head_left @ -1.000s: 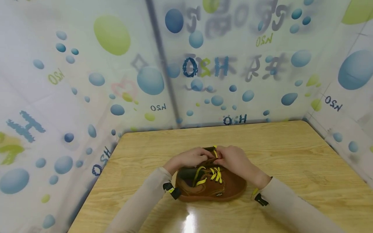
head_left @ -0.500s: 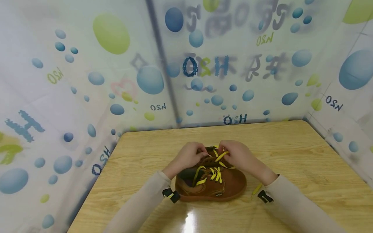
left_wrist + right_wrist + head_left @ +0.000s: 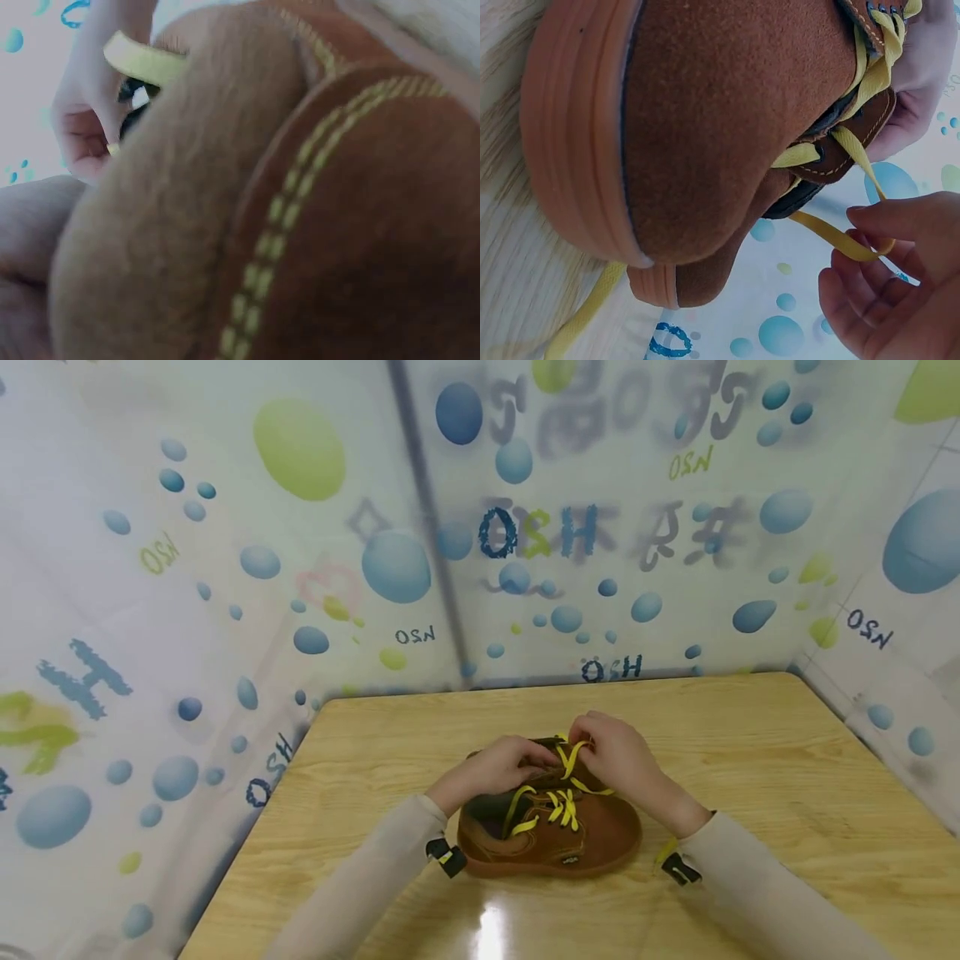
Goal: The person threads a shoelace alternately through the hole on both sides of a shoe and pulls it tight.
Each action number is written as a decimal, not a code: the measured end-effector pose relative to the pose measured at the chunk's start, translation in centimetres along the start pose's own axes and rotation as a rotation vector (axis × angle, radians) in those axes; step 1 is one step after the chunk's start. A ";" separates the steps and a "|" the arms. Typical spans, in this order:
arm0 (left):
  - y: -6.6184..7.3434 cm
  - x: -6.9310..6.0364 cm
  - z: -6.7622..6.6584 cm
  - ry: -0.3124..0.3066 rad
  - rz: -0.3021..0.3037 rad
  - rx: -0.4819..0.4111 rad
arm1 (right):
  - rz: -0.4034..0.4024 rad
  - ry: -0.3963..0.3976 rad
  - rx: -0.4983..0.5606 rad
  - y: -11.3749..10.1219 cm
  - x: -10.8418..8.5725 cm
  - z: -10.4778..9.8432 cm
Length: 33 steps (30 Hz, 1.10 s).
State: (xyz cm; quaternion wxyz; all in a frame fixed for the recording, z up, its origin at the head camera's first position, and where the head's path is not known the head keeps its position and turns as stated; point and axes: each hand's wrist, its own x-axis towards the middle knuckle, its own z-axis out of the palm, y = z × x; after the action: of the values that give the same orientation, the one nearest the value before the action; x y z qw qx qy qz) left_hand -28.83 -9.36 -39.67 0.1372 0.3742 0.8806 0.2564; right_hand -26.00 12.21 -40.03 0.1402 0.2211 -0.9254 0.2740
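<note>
Behind the near shoe (image 3: 607, 837), the right hand (image 3: 621, 766) pinches a lace (image 3: 829, 235) of the far shoe (image 3: 706, 280).
Both shoes run left to right, toes right; the lace slants up to the right fingertips. Left of it, the left hand (image 3: 491, 772) is at the far shoe too; whether gripping, I cannot tell.

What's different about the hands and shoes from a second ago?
The right hand has shifted up and rightward in the head view, and more of the yellow shoelace that it now pinches shows above the far brown shoe. The left hand has come rightward, toward that lace, since half a second ago. The near brown shoe stays put on the table.
</note>
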 end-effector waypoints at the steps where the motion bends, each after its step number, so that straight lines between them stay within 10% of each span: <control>1: -0.1 0.3 0.1 -0.011 0.014 0.012 | 0.002 0.000 -0.002 0.0 -0.1 -0.1; 7: 0.1 1.0 0.7 0.032 0.028 0.108 | 0.006 -0.014 -0.004 0.2 -0.4 0.0; 16: 1.7 -1.0 0.0 0.424 -0.159 0.226 | 0.100 0.050 -0.006 0.4 -0.7 0.4; 20: 1.3 -1.5 -0.6 0.550 -0.115 -0.170 | 0.105 -0.021 0.092 0.5 -0.9 1.0; 25: 0.6 -1.4 -0.7 0.415 -0.023 -0.887 | 0.097 -0.131 0.293 0.9 -1.1 1.6; 33: 0.1 -0.9 0.2 0.396 -0.091 -1.013 | 0.192 -0.220 0.433 2.0 -1.2 1.9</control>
State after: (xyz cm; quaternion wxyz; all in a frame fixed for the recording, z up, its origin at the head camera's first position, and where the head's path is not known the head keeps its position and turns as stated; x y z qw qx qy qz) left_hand -28.09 -9.85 -39.74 0.1429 0.1675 0.6713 0.7078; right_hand -26.20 13.02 -42.92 -0.0384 0.1857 -0.8715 0.4523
